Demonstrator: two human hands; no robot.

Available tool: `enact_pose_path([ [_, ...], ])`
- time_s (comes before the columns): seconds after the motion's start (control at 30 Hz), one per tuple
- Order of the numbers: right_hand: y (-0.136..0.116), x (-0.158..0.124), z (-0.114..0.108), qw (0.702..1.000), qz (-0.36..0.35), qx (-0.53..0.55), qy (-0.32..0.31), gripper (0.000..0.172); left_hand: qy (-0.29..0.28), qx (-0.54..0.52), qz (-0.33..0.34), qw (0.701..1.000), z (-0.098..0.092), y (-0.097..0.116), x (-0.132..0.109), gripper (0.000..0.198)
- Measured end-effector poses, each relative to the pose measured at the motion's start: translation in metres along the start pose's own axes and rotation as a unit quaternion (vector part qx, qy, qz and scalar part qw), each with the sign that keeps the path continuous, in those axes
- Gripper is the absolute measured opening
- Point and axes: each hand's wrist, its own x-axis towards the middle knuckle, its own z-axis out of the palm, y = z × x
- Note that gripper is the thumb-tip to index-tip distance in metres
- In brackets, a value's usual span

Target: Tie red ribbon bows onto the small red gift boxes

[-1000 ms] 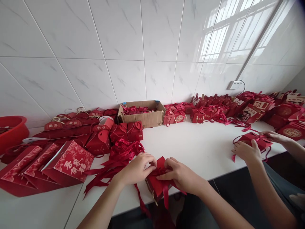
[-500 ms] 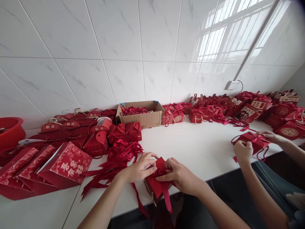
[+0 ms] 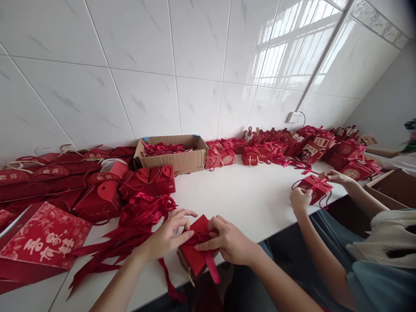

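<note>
A small red gift box (image 3: 194, 256) with a twisted gold cord handle sits at the table's front edge. Across its top runs a red ribbon (image 3: 212, 268), gathered in a knot or bow near the middle, one tail hanging over the front. From the left, my left hand (image 3: 172, 232) pinches the ribbon between thumb and finger. My right hand (image 3: 230, 240) closes on the ribbon from the other side, its fingertips partly hiding the knot. Just left of the box lies a heap of loose red ribbons (image 3: 146, 208), some tails trailing off the edge.
Red boxes (image 3: 97, 195) crowd the left side. A cardboard box (image 3: 172, 162) holding red items stands by the tiled wall. More finished-looking red boxes (image 3: 256, 154) line the back right. On the right, a co-worker's hands (image 3: 302, 199) handle another ribboned box (image 3: 316, 188).
The view has swung right, so everything sits further left and more people show at the right. Both my hands stay at the ribbon on the box.
</note>
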Motion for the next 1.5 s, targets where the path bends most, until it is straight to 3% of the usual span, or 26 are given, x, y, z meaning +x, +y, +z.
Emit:
enact_pose_path([
  [0.13,0.000,-0.002,-0.002,0.999,0.003,0.026,0.048,0.044,0.023,0.036,0.010,0.999,0.006,0.000,-0.002,0.017],
  [0.37,-0.002,0.000,0.000,0.968,0.103,0.169,0.155,0.029,0.143,-0.027,-0.007,0.989,0.026,0.018,-0.007,0.009],
  [0.57,0.000,0.007,0.008,0.934,0.172,0.243,0.199,0.018,0.164,-0.126,-0.068,0.976,0.037,0.029,-0.007,0.013],
  [0.77,0.002,0.015,0.011,0.913,0.194,0.284,0.220,0.017,0.203,-0.130,-0.111,0.964,0.041,0.021,0.001,0.026],
  [0.9,0.006,0.017,0.012,0.895,0.221,0.309,0.233,0.017,0.198,-0.134,-0.099,0.966,0.044,0.014,0.004,0.033],
  [1.27,0.011,0.006,0.014,0.799,0.255,0.487,0.245,0.030,0.150,-0.174,-0.085,0.970,0.042,0.020,0.000,0.029],
  [1.5,0.011,-0.004,0.014,0.790,0.273,0.492,0.245,0.032,0.114,-0.193,-0.081,0.971,0.035,0.026,-0.002,0.020],
])
